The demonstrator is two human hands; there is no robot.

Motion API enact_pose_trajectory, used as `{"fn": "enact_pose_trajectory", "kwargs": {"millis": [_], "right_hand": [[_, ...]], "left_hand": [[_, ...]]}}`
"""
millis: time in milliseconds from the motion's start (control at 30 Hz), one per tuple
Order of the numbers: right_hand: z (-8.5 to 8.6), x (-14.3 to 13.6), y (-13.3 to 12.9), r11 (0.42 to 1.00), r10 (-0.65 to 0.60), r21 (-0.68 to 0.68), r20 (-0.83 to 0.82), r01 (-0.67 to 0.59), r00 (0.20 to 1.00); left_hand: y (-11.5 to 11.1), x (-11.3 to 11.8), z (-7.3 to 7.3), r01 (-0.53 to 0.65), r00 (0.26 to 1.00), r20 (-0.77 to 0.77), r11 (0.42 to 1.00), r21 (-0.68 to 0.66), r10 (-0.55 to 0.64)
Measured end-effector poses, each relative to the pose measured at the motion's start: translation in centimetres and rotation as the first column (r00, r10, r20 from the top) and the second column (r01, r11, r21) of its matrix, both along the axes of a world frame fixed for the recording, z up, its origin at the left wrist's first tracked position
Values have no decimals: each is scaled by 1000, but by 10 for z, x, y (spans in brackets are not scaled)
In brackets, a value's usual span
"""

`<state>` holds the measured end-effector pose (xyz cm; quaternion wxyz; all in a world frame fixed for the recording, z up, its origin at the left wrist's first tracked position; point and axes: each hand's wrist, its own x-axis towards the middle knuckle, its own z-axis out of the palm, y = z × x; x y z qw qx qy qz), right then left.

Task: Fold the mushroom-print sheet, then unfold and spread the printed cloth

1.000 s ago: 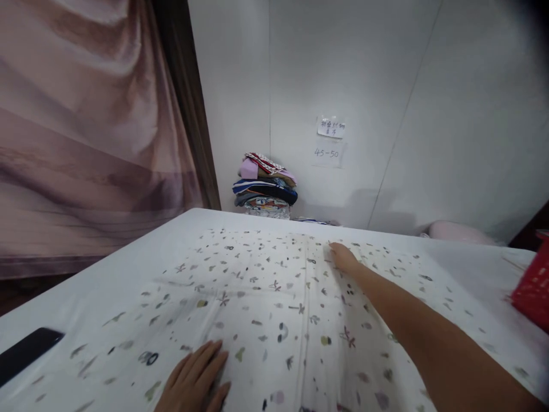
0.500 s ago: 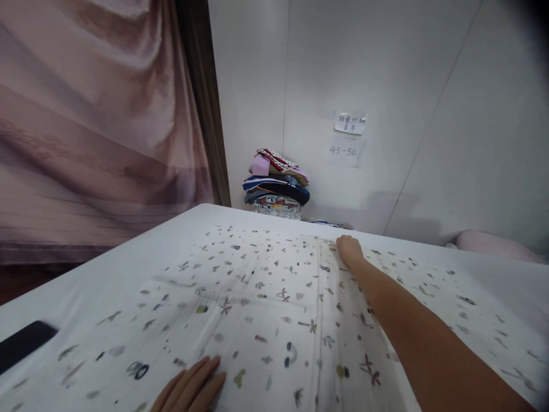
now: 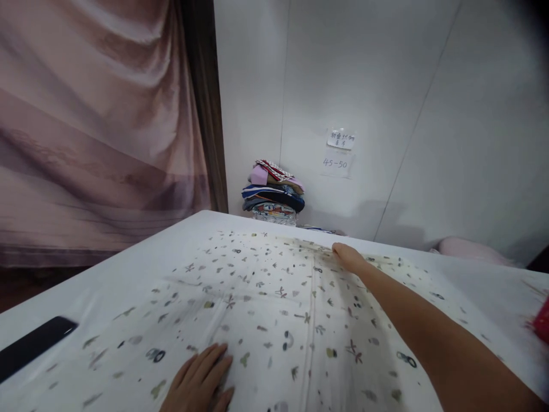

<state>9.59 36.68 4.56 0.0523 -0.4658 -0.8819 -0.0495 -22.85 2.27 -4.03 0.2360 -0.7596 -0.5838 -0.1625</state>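
A white cloth [image 3: 266, 315] printed with small plants and rainbows lies spread over the white table. At its far edge, my right hand [image 3: 348, 257] is closed on the fabric, and the edge there is lifted a little off the tabletop. My left hand [image 3: 201, 377] rests flat on the near part of the cloth, fingers stretched out. Soft creases run across the fabric between the two hands. The fingertips of my right hand are partly hidden by the hand itself.
A black phone-like slab [image 3: 34, 346] lies at the table's left. Beyond the far edge stands a stack of folded fabrics [image 3: 274, 191] against the wall. A pink bundle [image 3: 467, 252] is at the back right, a red object [image 3: 542, 321] at the right edge. A pink curtain [image 3: 98, 131] hangs left.
My right hand has raised the cloth's far edge slightly. My left hand still lies on the cloth, its fingers a little more in view. The camera view has shifted somewhat.
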Motion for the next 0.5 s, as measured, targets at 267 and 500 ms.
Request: {"fn": "enact_pose_trajectory", "kwargs": {"millis": [267,500], "right_hand": [[2,16,-102,971,178,-146,-99,-191,979],[-14,28,-189,854,380,-302,-191,-423,905]], "left_hand": [[-5,15,9,-81,975,189,976,-202,119],[-7,22,24,-77,967,213,960,-268,137]]}}
